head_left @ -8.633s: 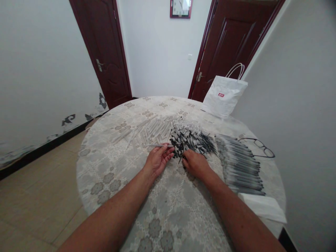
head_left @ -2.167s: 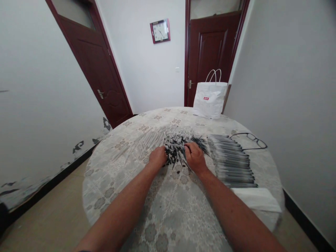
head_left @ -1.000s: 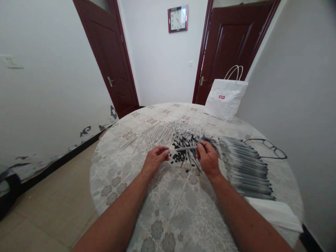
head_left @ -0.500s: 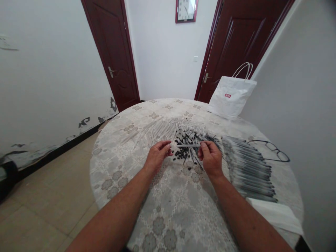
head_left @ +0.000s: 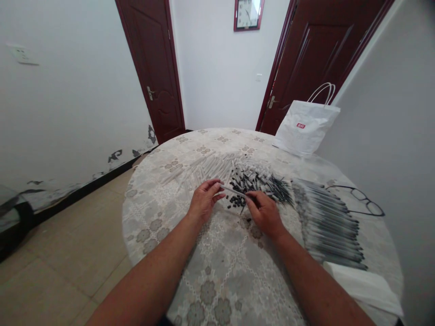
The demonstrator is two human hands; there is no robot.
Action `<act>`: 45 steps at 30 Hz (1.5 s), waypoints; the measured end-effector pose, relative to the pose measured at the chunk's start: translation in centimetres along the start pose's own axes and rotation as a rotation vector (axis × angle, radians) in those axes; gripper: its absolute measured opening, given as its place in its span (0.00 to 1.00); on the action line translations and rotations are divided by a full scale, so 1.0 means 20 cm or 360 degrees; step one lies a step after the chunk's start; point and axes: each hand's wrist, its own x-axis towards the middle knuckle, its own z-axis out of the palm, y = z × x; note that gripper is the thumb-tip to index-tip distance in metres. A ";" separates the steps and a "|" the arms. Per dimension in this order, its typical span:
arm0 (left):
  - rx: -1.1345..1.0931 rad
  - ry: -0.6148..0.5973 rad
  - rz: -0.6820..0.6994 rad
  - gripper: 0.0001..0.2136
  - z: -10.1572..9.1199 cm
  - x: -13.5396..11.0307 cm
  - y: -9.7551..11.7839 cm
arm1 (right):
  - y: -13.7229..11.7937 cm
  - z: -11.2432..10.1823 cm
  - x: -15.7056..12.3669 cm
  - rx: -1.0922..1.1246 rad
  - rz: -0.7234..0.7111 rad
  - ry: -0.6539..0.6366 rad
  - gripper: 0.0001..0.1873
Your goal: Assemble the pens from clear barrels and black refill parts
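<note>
A slim, pale pen barrel (head_left: 234,189) spans the gap between my two hands, sloping down to the right. The thumb and fingers of my left hand (head_left: 205,198) pinch its left end. Closed around its right end is my right hand (head_left: 265,212). Just beyond them lies a heap of black pen refills (head_left: 278,188) and small white parts. Small black plugs (head_left: 237,200) are scattered below the barrel. Several loose clear barrels (head_left: 212,165) lie behind my left hand.
Rows of assembled-looking pens (head_left: 335,222) lie on the right, with eyeglasses (head_left: 367,201) beside them. A white paper bag (head_left: 307,127) stands at the back right. White folded material (head_left: 365,285) rests near the right edge of the round, cloth-covered table (head_left: 217,253).
My right hand has lowered and turned inward, tilting the pen barrel from nearly level to sloping down rightward. The whole view has shifted slightly. My left hand keeps its pinch.
</note>
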 end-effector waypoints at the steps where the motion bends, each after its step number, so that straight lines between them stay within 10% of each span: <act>1: -0.0014 0.0005 0.0007 0.14 -0.01 0.00 0.00 | 0.00 0.01 0.00 -0.0067 -0.0096 -0.0089 0.12; 14: 0.0009 0.0039 -0.0010 0.14 -0.03 0.03 -0.02 | -0.01 0.06 -0.02 -0.0335 -0.0313 -0.0256 0.15; 30: 0.0186 -0.0073 -0.0113 0.11 -0.05 0.04 0.00 | -0.04 0.00 0.02 0.0207 0.0330 -0.0558 0.13; 38: 0.0201 -0.0044 -0.0117 0.12 -0.05 0.03 0.00 | -0.11 -0.01 0.01 -0.0111 0.0045 -0.0415 0.14; 45: 0.0210 -0.0056 -0.0116 0.12 -0.04 0.03 0.00 | -0.11 0.01 0.02 0.0948 0.1045 -0.0600 0.15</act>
